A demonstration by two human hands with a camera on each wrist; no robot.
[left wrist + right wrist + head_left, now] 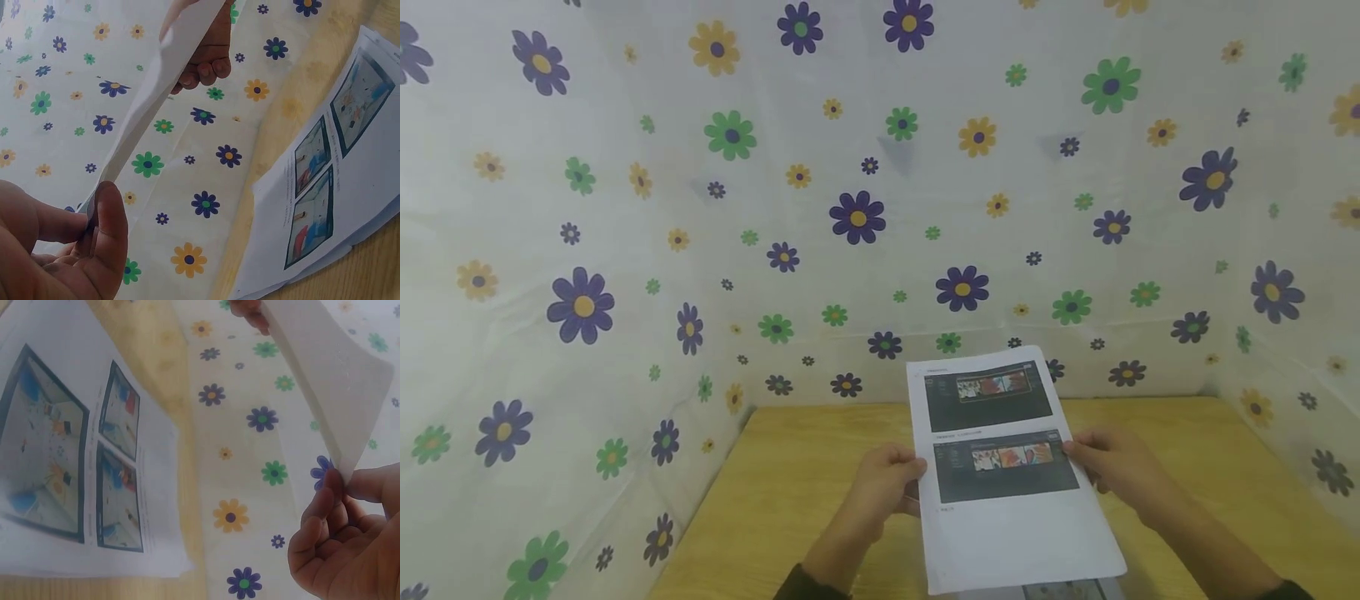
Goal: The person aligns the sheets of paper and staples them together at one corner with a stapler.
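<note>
A white printed sheet of paper (1022,537) with two dark screenshots is held up above the table, tilted toward the head camera. My left hand (887,487) pinches its left edge between thumb and fingers. On the opposite edge my right hand (1112,467) pinches it the same way. In the left wrist view the left hand (69,244) has the paper's edge (144,100) between thumb and fingertips. The right wrist view has the right hand (350,537) gripping the sheet (337,375), whose plain back shows.
Below the raised sheet, a stack of printed pages (337,244) with framed pictures lies on the wooden table (790,467). A white cloth with purple, green and orange flowers (820,275) hangs behind the table and along both sides.
</note>
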